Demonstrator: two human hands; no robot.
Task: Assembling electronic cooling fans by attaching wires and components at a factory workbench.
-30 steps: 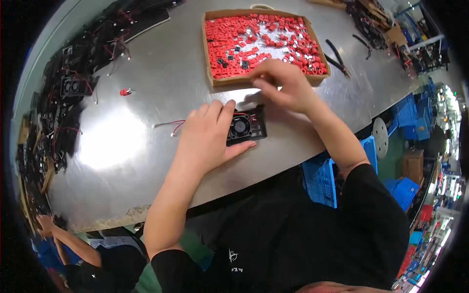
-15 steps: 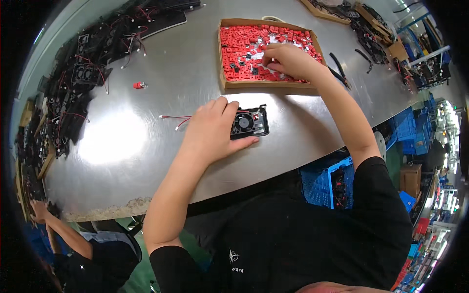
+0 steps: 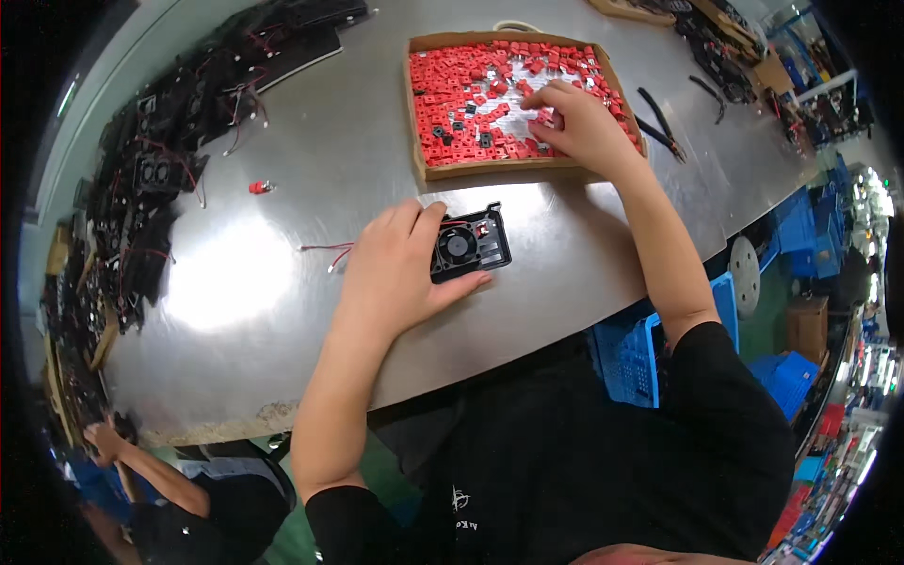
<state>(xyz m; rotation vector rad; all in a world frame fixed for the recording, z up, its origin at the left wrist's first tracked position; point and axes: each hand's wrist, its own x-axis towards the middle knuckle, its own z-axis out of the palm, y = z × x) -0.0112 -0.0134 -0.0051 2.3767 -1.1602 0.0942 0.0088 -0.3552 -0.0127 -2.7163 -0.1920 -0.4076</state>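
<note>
My left hand is closed over the left part of a black plastic housing lying on the metal table. A small black fan sits inside the housing, and red wires with a white plug stick out left of my hand. Over the right part of a shallow cardboard box, my right hand has its thumb and fingers curled round a small red plastic part. Loose red parts fill much of the box, with several black ones among them.
A single red part with a metal end lies on the table at left. Black pliers rest right of the box. Black housings with wired fans are piled along the left edge. Another person's hand shows at lower left.
My right hand has shifted toward the near right of the box, and its thumb and fingers now surround a red part. My left hand stays on the housing. The whole view has turned slightly.
</note>
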